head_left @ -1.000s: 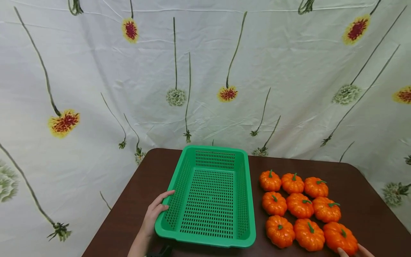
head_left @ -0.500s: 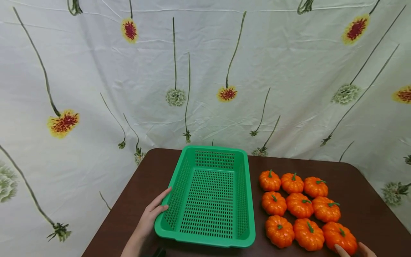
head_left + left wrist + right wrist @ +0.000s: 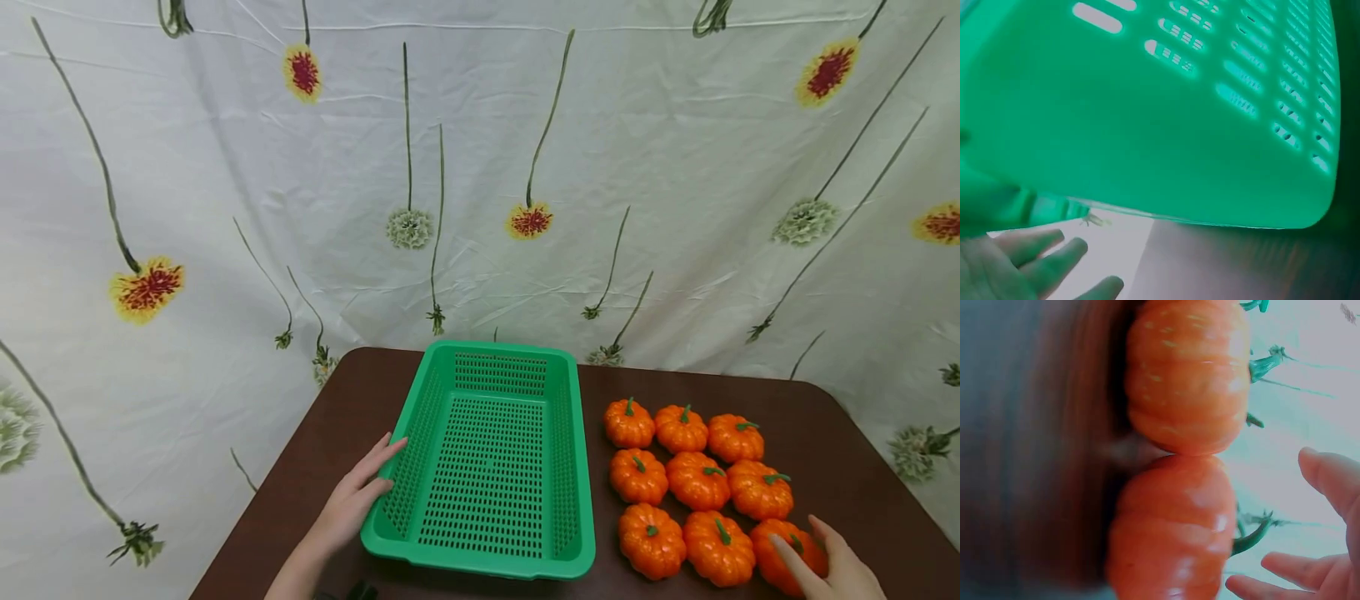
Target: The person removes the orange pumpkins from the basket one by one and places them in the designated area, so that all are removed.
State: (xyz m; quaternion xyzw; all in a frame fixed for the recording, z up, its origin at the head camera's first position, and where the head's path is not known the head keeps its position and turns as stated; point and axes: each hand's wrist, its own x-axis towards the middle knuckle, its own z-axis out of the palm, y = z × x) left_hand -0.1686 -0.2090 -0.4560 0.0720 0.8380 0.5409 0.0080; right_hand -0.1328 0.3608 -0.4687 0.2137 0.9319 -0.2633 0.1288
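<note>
A green perforated plastic basket [image 3: 483, 479] stands on the dark table, with my left hand [image 3: 347, 508] at its left rim. Those fingers are straight, the foremost tips reaching the rim; in the left wrist view the fingers [image 3: 1054, 265] are spread below the basket's edge [image 3: 1147, 156]. To the right, my right hand [image 3: 843, 571] hovers around the front-right orange pumpkin [image 3: 768, 554], thumb and fingers spread to either side. In the right wrist view its fingers [image 3: 1325, 478] look apart from the two nearest pumpkins [image 3: 1188, 375], which have green stems.
Small orange pumpkins [image 3: 697, 481] sit in three rows of three right of the basket. The brown table [image 3: 360, 392] has rounded far corners. A white flowered cloth [image 3: 480, 167] hangs behind it. A dark object [image 3: 362, 592] shows at the bottom, near my left forearm.
My right hand has come further into view, forward and up over the front-right pumpkin, its fingers spreading wider. The left hand stays at the rim with small finger shifts. Basket and pumpkins keep their places.
</note>
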